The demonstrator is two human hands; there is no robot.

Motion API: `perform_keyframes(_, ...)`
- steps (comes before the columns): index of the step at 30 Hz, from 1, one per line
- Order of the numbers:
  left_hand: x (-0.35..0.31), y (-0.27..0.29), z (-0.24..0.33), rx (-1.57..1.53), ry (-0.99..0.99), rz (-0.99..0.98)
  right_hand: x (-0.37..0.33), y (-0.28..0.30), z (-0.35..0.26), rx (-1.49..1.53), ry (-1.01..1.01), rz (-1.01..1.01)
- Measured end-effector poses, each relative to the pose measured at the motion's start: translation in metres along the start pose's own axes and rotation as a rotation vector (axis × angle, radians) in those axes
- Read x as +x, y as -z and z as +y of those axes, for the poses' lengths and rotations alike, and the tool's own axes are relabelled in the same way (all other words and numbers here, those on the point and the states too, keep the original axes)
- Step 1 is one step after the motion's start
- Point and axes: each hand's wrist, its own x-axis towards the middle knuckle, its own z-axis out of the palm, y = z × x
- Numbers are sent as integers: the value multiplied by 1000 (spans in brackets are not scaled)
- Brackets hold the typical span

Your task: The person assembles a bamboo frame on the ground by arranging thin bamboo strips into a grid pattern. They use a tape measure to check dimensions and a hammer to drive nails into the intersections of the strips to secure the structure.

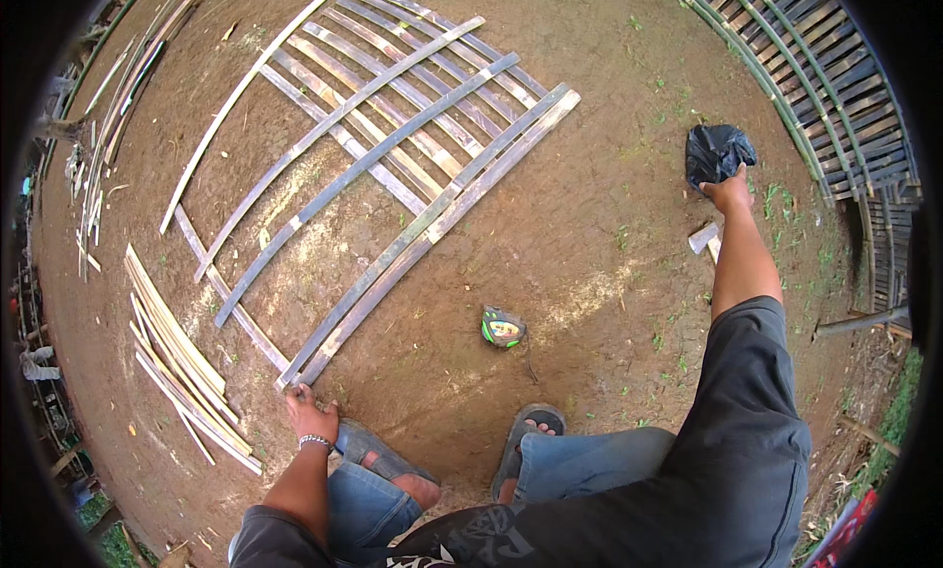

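My right arm reaches far forward on the right, and my right hand [729, 191] is closed on the near edge of a crumpled black plastic bag [717, 154]. Just below it on the dirt lies a tool with a metal head [703, 237] and a pale handle, partly hidden by my forearm. By my left foot, my left hand [311, 417] is low at the near corner of a bamboo slat frame [368, 158], fingertips at the slat ends, thumb apart. The frame lies flat on the ground. A green and black tape measure [503, 327] rests between the frame and my feet.
Loose pale bamboo strips [187, 357] lie left of the frame, and longer strips [133, 97] lie at the far left. A finished-looking bamboo slat panel [820, 67] stands at the upper right. My sandalled feet [526, 445] are on bare soil.
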Motion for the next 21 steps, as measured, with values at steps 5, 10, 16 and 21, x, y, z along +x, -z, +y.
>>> perform_keyframes(5,-3,-2,-11,15,10,-14,-26,-23,-3,-1,32,39)
perform_keyframes(10,4,6,12,5,-7,-71,7,-38,25,415,241,255)
perform_keyframes(16,2,2,1,-30,-17,-83,-57,-3,-28,713,528,384)
perform_keyframes(21,1,0,-6,5,-21,-70,-211,12,-90,811,618,-99)
